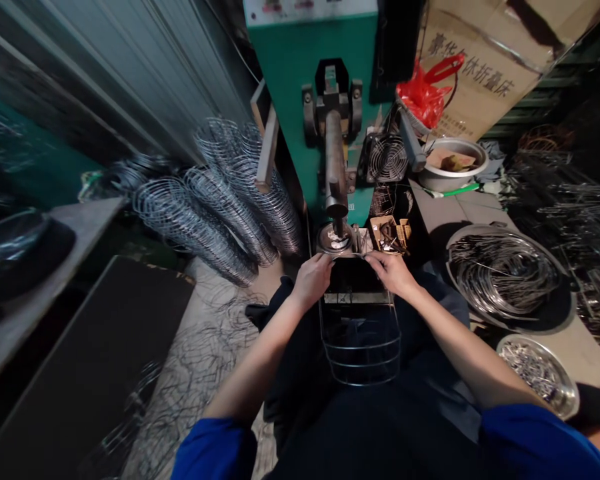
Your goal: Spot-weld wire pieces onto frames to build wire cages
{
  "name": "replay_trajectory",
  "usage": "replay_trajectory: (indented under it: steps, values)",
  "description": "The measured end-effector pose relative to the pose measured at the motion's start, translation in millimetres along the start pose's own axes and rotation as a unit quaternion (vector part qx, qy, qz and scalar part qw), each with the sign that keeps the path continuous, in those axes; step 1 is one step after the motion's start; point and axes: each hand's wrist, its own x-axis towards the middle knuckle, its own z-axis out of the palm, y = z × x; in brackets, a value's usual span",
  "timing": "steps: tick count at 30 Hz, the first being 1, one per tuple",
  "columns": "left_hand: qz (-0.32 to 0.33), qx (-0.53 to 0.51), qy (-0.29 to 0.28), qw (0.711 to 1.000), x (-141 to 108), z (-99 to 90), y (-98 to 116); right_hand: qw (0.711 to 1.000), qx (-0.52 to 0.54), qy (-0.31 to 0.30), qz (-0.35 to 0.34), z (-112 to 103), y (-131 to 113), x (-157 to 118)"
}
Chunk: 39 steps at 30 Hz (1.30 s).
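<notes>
Both hands pinch the far end of a wire basket frame (361, 347), whose curved bars hang toward my lap. My left hand (314, 279) is closed on its left side, close to the round metal plate of the machine. On the right side, my right hand (389, 272) grips it with thumb and fingers. Just beyond the hands stands a green machine (290, 100) with a thick metal arm (334, 160) pointing down at the round plate (333, 241). Small pale pieces lie on that plate; their kind is unclear.
Stacks of wire rings (195, 223) stand at left, near a dark board (105, 347). At right are a tray of bent wires (453, 257), a bowl of small metal parts (573, 400) and a white pot (443, 181). Loose wires litter the floor.
</notes>
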Motion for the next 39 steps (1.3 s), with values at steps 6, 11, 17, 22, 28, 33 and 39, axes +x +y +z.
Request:
replay_trajectory:
  steps: [6,11,17,22,28,33,39]
  values:
    - [-0.011,0.031,-0.001,0.999,9,-16.1,0,1.0,0.012,0.009,0.0,-2,-10,17]
    - [-0.014,0.052,0.004,0.999,16,-26.3,-1,1.0,0.012,-0.002,-0.008,-6,-15,32]
    - [-0.016,0.064,-0.002,0.998,23,-28.5,-3,1.0,0.011,-0.019,-0.007,-10,-16,42]
    - [-0.018,0.069,-0.003,0.997,25,-26.6,-4,1.0,0.006,-0.014,0.001,-11,-16,43]
    - [-0.019,0.081,-0.005,0.997,30,-31.1,-2,1.0,-0.003,-0.017,-0.005,-12,-17,48]
    - [-0.007,0.089,-0.005,0.996,32,-35.4,0,1.0,0.006,-0.026,0.001,-14,-18,50]
    - [-0.006,0.08,-0.003,0.997,32,-35.8,1,0.999,0.014,-0.031,0.014,-14,-19,51]
